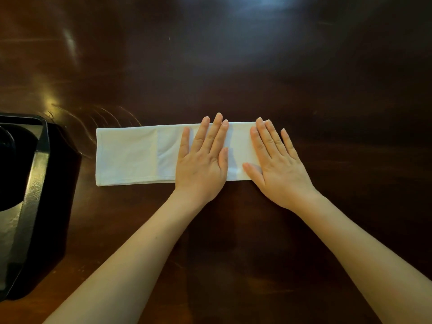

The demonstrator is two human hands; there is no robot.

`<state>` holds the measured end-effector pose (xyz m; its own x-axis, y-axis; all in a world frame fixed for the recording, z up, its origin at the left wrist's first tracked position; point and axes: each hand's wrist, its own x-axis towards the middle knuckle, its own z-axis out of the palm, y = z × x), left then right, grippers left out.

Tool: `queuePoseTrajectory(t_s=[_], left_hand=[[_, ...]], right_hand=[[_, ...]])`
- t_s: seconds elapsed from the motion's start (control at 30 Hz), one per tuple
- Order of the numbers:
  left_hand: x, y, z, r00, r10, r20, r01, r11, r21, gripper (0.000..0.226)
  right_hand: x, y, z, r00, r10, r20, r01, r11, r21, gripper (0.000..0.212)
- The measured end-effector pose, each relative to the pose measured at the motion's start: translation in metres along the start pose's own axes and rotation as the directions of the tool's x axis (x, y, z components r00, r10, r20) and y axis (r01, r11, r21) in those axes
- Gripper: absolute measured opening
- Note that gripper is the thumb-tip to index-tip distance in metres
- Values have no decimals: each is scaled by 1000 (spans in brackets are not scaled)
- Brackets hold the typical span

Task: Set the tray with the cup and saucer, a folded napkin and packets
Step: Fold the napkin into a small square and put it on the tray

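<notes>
A white cloth napkin (131,155), folded into a long flat strip with stitched hems and a visible inner layer edge partway along it, lies crosswise on a dark, polished wooden table (233,66) whose glossy surface carries light glare and fine curved scratches near the strip's upper left corner. The strip's left end is squared and free; its right end is covered by the right hand (278,169). At the left border stands a black tray (37,174) with a raised, slanted glossy rim, apart from the napkin's left end; a dark rounded shape sits inside it, too cut off to identify. Broad bare tabletop extends beyond the napkin's far edge and to its right, and more lies between the napkin's near edge and the viewer. The left hand (203,164) lies flat, palm down, on the middle of the strip, fingers extended and slightly fanned, thumb alongside. The right hand lies flat, palm down, fingers angled up and to the left, thumb out toward the left hand; neither hand pinches the cloth. Both forearms are bare.
</notes>
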<state>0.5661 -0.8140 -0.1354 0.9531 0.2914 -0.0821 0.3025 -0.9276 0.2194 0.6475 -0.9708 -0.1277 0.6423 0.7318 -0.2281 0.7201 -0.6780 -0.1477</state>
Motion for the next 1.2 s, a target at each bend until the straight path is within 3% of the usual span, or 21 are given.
queuePoseTrajectory(t_s=[0.2, 0.33, 0.4, 0.53, 0.6, 0.7, 0.77, 0.87, 0.97, 1.03, 1.13, 1.2], left_hand=[[1, -8, -7, 996, 70, 49, -71, 997, 5, 53], [3, -22, -14, 978, 186, 98, -189, 982, 25, 51], [7, -38, -20, 939, 299, 167, -311, 949, 48, 50], [20, -68, -36, 792, 503, 346, -555, 830, 65, 51], [27, -72, -39, 744, 538, 396, -606, 794, 60, 52], [30, -74, -41, 730, 560, 392, -630, 773, 67, 56], [26, -76, -41, 817, 499, 287, -553, 819, 151, 63], [1, -70, -37, 980, 197, 1, -194, 962, 191, 69], [-41, -46, -36, 982, -100, -162, 98, 995, -23, 60], [-69, -33, -33, 977, -158, -141, 147, 985, -86, 55], [-96, -31, -27, 977, -200, -71, 192, 975, -108, 53], [-101, -39, -25, 972, -227, -57, 221, 971, -94, 52]], right_hand=[[-12, -7, 5, 998, 59, -5, -59, 998, 19, 77], [-25, -36, 7, 980, 200, -16, -199, 978, 67, 77], [-39, -60, 9, 960, 278, -20, -276, 959, 68, 80], [-63, -97, 2, 946, 323, 11, -324, 945, 55, 84], [-55, -94, -7, 959, 282, -11, -279, 953, 115, 80], [-26, -75, -6, 999, 23, -23, -20, 992, 124, 77], [-14, -68, 4, 998, -60, 1, 60, 998, 36, 75], [-19, -80, 14, 999, 44, -2, -44, 998, 36, 76], [-29, -117, 18, 971, 234, -47, -228, 967, 116, 77], [-36, -145, 16, 943, 332, -25, -322, 929, 182, 74], [-52, -177, 13, 922, 361, 140, -387, 879, 280, 70], [-64, -185, 5, 931, 349, 105, -364, 885, 291, 65]])
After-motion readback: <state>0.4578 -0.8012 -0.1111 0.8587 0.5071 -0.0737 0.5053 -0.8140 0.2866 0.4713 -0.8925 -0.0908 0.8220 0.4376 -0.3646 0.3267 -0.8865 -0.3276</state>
